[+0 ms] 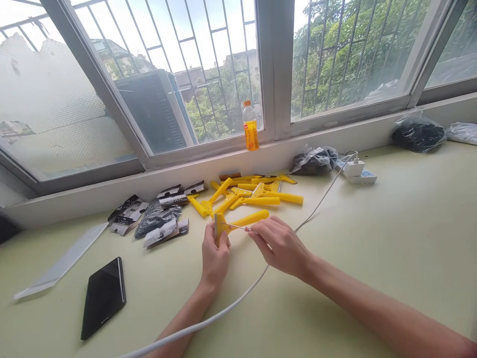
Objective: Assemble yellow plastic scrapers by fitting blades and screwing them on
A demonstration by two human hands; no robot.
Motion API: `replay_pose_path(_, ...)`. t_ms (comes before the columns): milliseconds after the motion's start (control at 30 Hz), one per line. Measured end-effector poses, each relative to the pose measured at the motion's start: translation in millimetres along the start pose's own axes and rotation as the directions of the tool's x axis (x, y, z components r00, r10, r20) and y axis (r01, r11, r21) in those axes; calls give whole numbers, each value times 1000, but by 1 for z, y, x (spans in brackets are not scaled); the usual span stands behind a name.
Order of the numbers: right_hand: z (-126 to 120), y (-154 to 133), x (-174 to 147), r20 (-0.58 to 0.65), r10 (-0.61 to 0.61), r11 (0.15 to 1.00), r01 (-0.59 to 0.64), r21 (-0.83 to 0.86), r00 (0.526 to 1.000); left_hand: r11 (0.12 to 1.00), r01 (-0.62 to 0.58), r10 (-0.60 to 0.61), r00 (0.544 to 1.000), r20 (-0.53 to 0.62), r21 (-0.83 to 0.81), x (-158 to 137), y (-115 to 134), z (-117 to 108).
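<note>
My left hand (215,256) grips the head of a yellow plastic scraper (238,221), holding it just above the pale green table (391,238). My right hand (280,244) pinches a thin screwdriver (238,227) whose tip points left into the scraper's head. Behind them lies a pile of several more yellow scrapers (249,194). To the left of the pile sit small black-and-white blade packets (156,214).
A black phone (103,297) and a long clear ruler (61,262) lie at the left. A white cable (320,199) runs from a charger (356,169) across the table under my arms. An orange drink bottle (250,127) stands on the window sill. Black bags (417,133) sit at right.
</note>
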State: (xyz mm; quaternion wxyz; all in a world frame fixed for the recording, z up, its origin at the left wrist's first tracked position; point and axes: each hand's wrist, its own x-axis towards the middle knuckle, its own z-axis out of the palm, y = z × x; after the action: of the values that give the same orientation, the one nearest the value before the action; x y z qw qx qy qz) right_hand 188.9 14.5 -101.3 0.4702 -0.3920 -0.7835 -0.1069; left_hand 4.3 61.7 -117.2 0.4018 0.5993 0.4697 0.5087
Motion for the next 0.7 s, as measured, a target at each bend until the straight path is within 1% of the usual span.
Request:
replay_pose_path(267, 0, 1, -1, 9, -16, 1000, 16, -16, 1000, 1000, 4, -4, 1000, -8, -9, -1, 1, 0)
replay_pose_path(700, -1, -1, 1, 21, -52, 996, 53, -66, 998, 1000, 7, -7, 1000, 8, 7, -1, 3, 0)
